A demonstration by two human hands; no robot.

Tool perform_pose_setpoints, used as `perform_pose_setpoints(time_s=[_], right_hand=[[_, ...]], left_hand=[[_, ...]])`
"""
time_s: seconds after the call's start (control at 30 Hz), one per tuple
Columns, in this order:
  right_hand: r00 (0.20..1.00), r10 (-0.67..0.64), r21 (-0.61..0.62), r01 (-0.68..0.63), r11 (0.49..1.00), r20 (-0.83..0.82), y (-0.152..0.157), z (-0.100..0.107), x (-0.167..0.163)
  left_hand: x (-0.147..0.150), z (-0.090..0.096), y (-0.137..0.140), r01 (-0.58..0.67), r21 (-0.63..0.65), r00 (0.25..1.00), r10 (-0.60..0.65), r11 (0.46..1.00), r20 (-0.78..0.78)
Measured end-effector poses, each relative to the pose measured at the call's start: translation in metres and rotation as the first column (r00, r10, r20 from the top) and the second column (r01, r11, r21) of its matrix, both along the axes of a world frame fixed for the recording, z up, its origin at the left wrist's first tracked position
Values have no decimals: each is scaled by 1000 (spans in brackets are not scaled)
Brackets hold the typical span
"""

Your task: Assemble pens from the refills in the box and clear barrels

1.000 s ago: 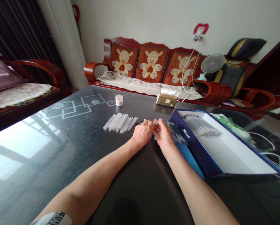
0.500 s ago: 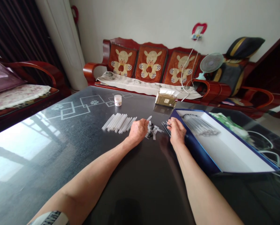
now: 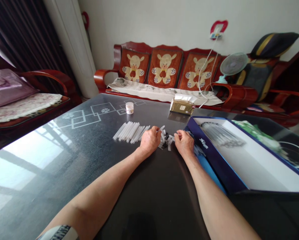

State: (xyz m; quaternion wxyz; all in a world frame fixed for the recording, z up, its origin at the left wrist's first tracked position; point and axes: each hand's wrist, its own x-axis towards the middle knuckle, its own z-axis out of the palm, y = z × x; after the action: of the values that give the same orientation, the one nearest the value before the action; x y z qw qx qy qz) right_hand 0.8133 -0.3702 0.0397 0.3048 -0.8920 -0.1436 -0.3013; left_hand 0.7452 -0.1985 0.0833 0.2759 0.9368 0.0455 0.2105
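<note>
My left hand (image 3: 150, 140) is closed in a pinch around a frosted white tube (image 3: 162, 128) like a pen barrel, whose end sticks out past the fingers. Left of it lies a row of similar white tubes (image 3: 126, 131) on the dark table. Between my hands is a loose heap of small clear and black pieces (image 3: 168, 141), like pen caps. My right hand (image 3: 184, 142) is at the heap's right edge, fingertips pressed together; what they hold, if anything, is too small to make out. Thin dark sticks beside the box are mostly hidden behind this hand.
A blue box (image 3: 215, 156) with a white inside stands at the right, holding a bundle of pen-like sticks (image 3: 223, 135). Farther back are a tissue pack (image 3: 182, 106) and a small white tub (image 3: 129, 108). Green-white packaging (image 3: 258, 133) and a white cable lie beyond the box.
My right hand has moved left from the dark sticks beside the box to the heap of small pieces. My left hand keeps its pinch on the tube. The view has shifted slightly.
</note>
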Motion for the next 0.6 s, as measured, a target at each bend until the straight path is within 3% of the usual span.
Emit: perform_pose_setpoints(time_s=[0.13,0.27,0.4,0.6], right_hand=[[1000,2,-103,-1,995,7,5,4,-8],[999,35,-155,-31,988,27,8,6,-11],[999,39,-164,-37,986,8,9,4,-11],[999,42,-182,-44,982,-17,10,6,-13]], left_hand=[[2,14,16,-134,58,991,134,989,1],[9,24,48,-300,161,945,316,940,-86],[14,23,68,-277,270,923,333,922,-191],[18,18,71,-259,316,916,337,912,-220]])
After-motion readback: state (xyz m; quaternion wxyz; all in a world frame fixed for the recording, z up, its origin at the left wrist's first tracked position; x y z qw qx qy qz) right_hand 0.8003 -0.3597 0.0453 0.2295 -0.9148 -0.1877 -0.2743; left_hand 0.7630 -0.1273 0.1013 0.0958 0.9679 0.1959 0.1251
